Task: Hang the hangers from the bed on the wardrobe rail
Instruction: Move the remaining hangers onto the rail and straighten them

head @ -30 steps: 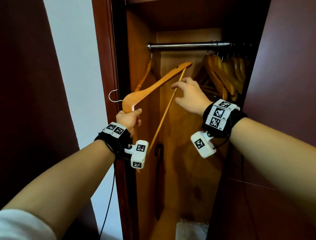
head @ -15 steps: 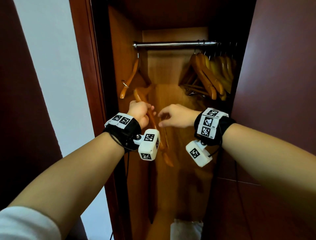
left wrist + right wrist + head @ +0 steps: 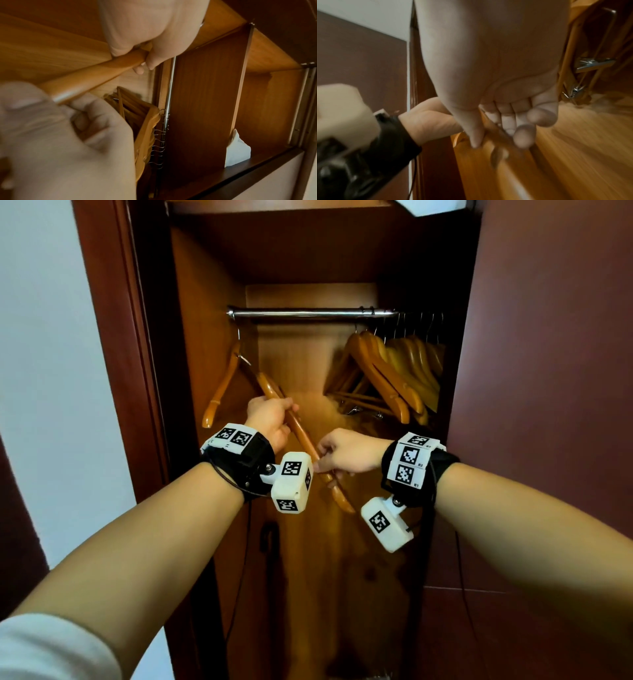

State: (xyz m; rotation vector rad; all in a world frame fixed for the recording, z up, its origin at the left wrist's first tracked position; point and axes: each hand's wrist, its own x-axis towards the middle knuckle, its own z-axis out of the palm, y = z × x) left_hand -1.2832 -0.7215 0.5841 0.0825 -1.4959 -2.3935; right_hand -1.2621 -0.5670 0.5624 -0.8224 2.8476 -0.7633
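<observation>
Wooden hanger slanted steeply inside the wardrobe, below the rail. The left hand had its fingers wrapped around the upper arm of it; the right hand pinched it lower down. More hangers hung bunched at the rail's right end.

A bedroom or hotel-room setting, seen at an open built-in wardrobe of reddish-brown wood with lighter wood lining. Inside it, near the top, a metal rail runs across. A row of matching wooden hangers hangs bunched at the rail's right end, and one more hanger hangs at its left end. A plain white wall lies left of the wardrobe. A shelf above the rail holds folded white bedding.
</observation>
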